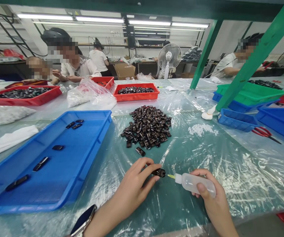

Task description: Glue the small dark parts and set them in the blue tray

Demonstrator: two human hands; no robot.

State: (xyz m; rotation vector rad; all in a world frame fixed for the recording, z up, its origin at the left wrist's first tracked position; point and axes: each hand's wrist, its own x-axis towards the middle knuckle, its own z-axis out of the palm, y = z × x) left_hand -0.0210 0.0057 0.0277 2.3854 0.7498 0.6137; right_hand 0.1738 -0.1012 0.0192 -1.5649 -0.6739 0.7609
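My left hand pinches a small black plastic part between thumb and fingers, just above the table. In my right hand is a translucent squeeze bottle, tilted on its side. Its yellowish needle tip points left at the end of the part, with a small gap between them. Beyond my hands lies a heap of similar black parts, and a single one rests at its near edge. To the left, several black parts lie spread inside a blue tray.
Small white pieces lie right of the heap. Red-handled pliers sit by small blue bins. A green post slants down at right. Red trays, plastic bags and co-workers are across the table.
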